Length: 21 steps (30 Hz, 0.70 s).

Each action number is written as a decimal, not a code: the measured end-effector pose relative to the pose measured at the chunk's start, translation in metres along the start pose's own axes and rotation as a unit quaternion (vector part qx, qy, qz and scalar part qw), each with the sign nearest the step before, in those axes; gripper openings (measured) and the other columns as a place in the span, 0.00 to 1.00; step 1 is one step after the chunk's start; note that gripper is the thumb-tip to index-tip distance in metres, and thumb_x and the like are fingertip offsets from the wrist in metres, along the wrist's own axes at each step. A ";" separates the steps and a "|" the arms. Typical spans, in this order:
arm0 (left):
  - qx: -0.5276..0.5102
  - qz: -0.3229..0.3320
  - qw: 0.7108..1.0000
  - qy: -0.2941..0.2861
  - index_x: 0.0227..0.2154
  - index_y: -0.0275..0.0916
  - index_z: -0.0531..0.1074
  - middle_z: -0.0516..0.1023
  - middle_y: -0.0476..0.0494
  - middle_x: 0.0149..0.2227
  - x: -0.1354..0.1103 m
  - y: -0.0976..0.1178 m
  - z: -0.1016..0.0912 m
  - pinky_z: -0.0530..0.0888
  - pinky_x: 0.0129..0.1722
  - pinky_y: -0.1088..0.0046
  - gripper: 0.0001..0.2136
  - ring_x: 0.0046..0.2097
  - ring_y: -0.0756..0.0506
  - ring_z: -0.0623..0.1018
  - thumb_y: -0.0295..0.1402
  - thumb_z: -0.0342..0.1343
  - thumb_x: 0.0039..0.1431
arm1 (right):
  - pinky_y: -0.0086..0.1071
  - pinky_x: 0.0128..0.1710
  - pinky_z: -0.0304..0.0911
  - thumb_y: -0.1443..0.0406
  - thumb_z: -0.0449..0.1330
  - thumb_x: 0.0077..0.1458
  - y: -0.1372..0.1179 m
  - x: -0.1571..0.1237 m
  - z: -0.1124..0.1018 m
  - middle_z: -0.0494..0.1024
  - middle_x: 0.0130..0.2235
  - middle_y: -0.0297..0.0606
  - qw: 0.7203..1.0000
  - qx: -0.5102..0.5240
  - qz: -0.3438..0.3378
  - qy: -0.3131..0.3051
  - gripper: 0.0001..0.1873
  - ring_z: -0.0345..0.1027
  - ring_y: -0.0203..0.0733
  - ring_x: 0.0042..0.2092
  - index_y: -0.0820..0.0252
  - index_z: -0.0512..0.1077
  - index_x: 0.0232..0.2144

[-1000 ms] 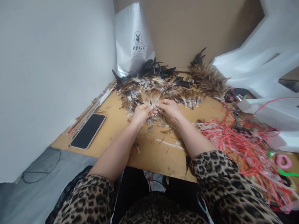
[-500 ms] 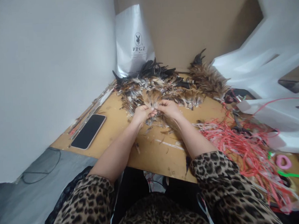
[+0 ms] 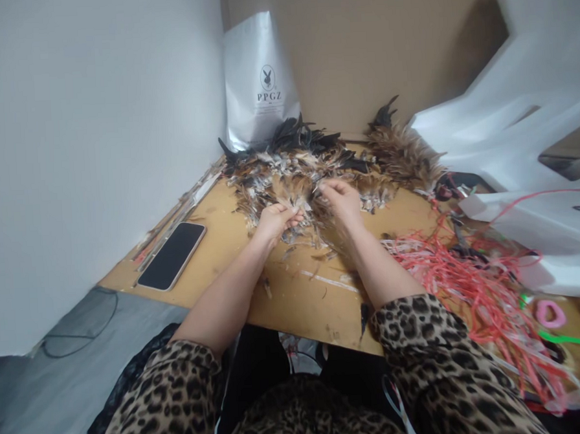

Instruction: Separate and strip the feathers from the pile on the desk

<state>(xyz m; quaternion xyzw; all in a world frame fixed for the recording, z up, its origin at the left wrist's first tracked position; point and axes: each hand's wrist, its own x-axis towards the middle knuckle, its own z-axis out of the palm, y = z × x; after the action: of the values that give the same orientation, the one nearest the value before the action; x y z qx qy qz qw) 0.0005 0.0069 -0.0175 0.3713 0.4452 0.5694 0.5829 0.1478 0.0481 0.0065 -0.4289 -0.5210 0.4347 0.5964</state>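
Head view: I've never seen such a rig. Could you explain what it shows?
There is no machine here: a camera worn on a person's head looks forward and down. The bare left hand pinches a small fan of brown feathers; the bare right hand is to its right, and whether it holds anything is too small to tell. On the flat tan table lie a loose pile of brown, white and black feathers, a rectangular black-screened phone at left and a tangle of thin pinkish-red strips at right. A silvery-white printed bag stands behind.
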 end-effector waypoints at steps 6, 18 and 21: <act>0.024 0.013 0.999 -0.038 0.26 0.29 0.73 0.76 0.42 0.25 -0.002 -0.001 0.001 0.69 0.25 0.82 0.08 0.25 0.54 0.74 0.30 0.60 0.45 | 0.30 0.36 0.60 0.58 0.60 0.40 -0.008 0.002 -0.004 0.74 0.30 0.35 0.991 -0.102 -0.091 -0.016 0.11 0.65 0.36 0.33 0.61 0.72 0.24; 0.070 -0.004 0.997 -0.042 0.25 0.30 0.72 0.76 0.42 0.24 -0.003 -0.001 0.003 0.70 0.26 0.81 0.09 0.25 0.54 0.74 0.33 0.61 0.44 | 0.26 0.24 0.52 0.57 0.63 0.36 -0.010 -0.007 0.001 0.66 0.19 0.28 0.995 -0.053 0.030 -0.081 0.14 0.54 0.29 0.21 0.62 0.70 0.21; 0.071 -0.006 0.997 -0.036 0.25 0.30 0.72 0.76 0.42 0.24 -0.002 -0.001 0.003 0.70 0.25 0.81 0.09 0.24 0.54 0.74 0.33 0.61 0.44 | 0.25 0.22 0.51 0.57 0.63 0.36 -0.009 -0.004 0.000 0.66 0.18 0.28 0.997 -0.007 0.047 -0.056 0.13 0.53 0.28 0.21 0.61 0.69 0.21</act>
<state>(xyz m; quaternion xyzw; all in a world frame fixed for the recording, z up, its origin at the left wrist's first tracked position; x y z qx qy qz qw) 0.0039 0.0046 -0.0169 0.4290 0.4658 0.5192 0.5740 0.1480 0.0422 0.0141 -0.4321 -0.5355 0.4822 0.5423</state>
